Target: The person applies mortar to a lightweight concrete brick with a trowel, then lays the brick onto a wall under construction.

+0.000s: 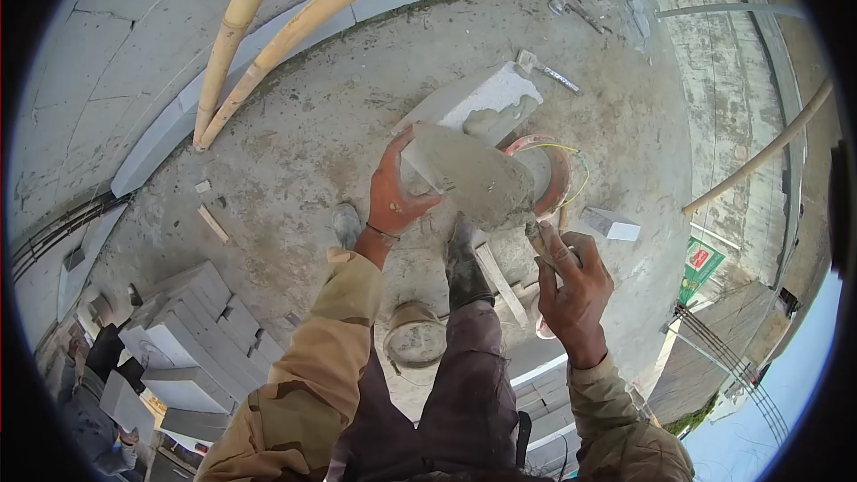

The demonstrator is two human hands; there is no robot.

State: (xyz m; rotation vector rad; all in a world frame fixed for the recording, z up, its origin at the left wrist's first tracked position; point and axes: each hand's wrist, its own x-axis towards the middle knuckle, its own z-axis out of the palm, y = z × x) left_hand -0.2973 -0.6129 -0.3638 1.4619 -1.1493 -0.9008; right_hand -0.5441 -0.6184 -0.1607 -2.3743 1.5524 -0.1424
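Observation:
My left hand point(393, 192) is closed round the end of a pale grey block point(420, 165), held up in front of me. Wet grey mortar point(486, 174) covers the block's upper face. My right hand point(576, 290) grips what looks like a mortar-caked trowel point(538, 239) at the block's right end; its blade cannot be told apart from the mortar. Just behind the held block, a bucket point(558, 165) with a reddish rim and thin yellow handle is partly hidden. Beyond it lies a larger block point(473, 98) with mortar on one side.
A hammer point(549, 71) lies past the larger block. Bamboo poles point(241, 36) lean at upper left. A small block point(611, 223) sits at right; a round pail point(415, 335) stands between my legs. Blocks are stacked point(196, 330) at lower left, near another person point(89, 402).

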